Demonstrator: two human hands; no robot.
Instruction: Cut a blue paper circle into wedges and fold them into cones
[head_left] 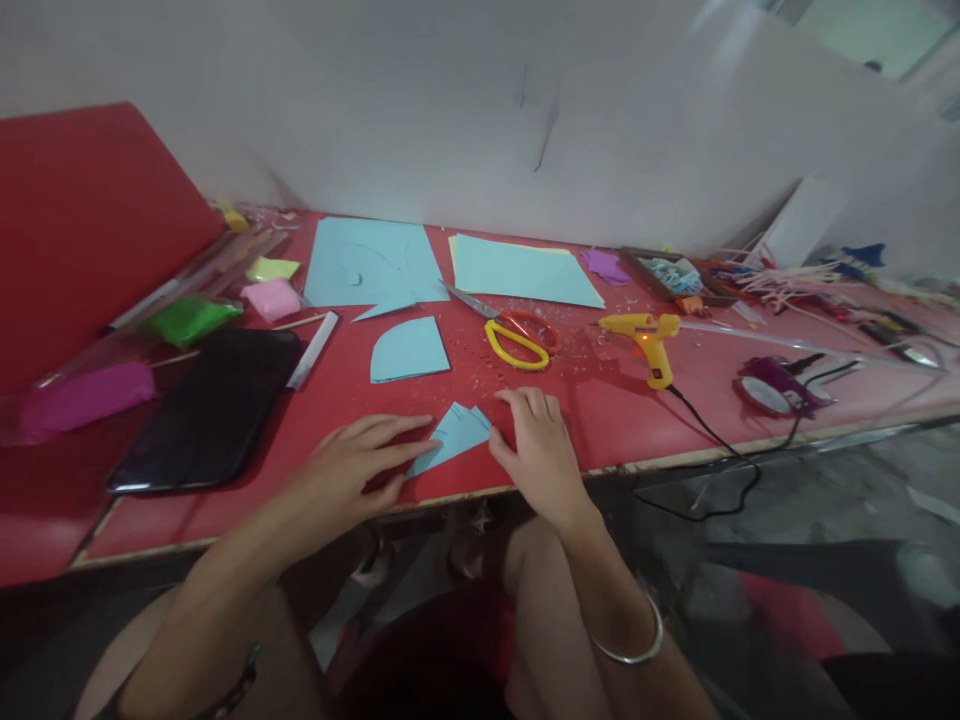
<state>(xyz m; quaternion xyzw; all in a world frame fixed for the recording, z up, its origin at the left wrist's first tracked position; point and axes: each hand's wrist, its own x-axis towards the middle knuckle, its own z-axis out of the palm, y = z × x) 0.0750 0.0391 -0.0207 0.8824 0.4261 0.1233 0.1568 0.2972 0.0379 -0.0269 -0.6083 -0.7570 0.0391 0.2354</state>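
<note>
A small folded piece of light blue paper (pixel 456 436) lies near the front edge of the red table, with overlapping pointed flaps at its top. My left hand (pixel 367 455) rests at its left side, fingers stretched and spread, with fingertips touching the paper. On the opposite side my right hand (pixel 538 440) touches the right corner with its thumb; its fingers are apart and slightly bent. Just behind lies a blue paper piece with one rounded corner (pixel 410 350). Scissors (pixel 517 340) with yellow and red handles lie open beyond my right hand.
Blue sheets (pixel 367 262) (pixel 525 270) lie along the wall. To the right are a yellow glue gun (pixel 649 345) with its cord over the edge, a tape roll (pixel 766 393) and a tray (pixel 637 270). At left sit a black phone (pixel 214 410), a marker (pixel 313 350) and colored clay packets (pixel 193 320).
</note>
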